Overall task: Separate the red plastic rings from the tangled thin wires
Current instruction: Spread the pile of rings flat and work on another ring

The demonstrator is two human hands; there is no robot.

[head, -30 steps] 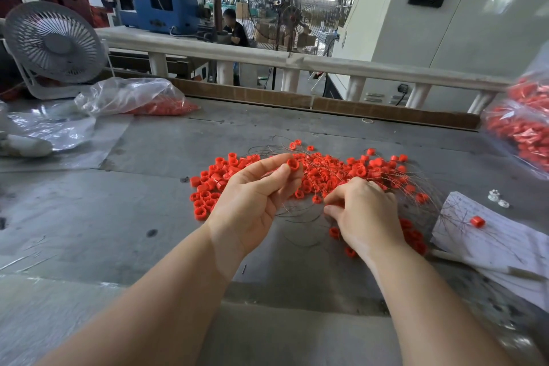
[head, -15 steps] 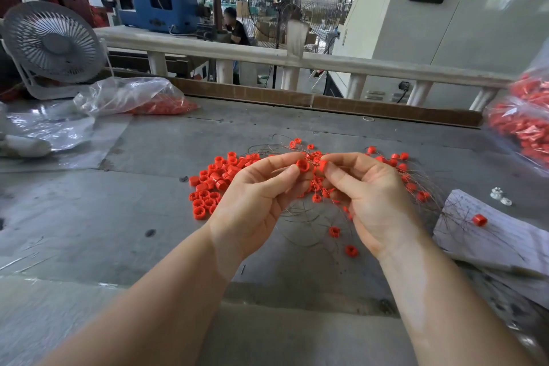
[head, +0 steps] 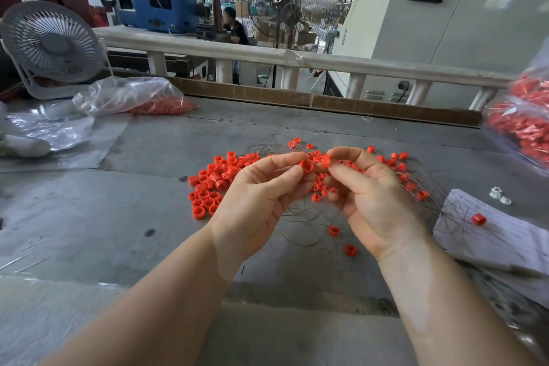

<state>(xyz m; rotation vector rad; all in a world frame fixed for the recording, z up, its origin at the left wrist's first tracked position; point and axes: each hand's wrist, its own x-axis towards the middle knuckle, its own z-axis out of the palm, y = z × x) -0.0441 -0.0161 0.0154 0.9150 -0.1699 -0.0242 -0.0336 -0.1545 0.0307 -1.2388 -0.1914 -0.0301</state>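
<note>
two clear bags [head: 133,96] hold red rings [head: 162,105].

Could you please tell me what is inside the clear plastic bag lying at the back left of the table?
The clear plastic bag holds a heap of orange-red plastic pieces at its right end. Crumpled film hides their shape and whatever else is inside.

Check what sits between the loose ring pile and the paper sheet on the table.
Head view: both hands, left hand and right hand, each pinching a red ring, above tangled thin wires, between ring pile and paper sheet.
</note>
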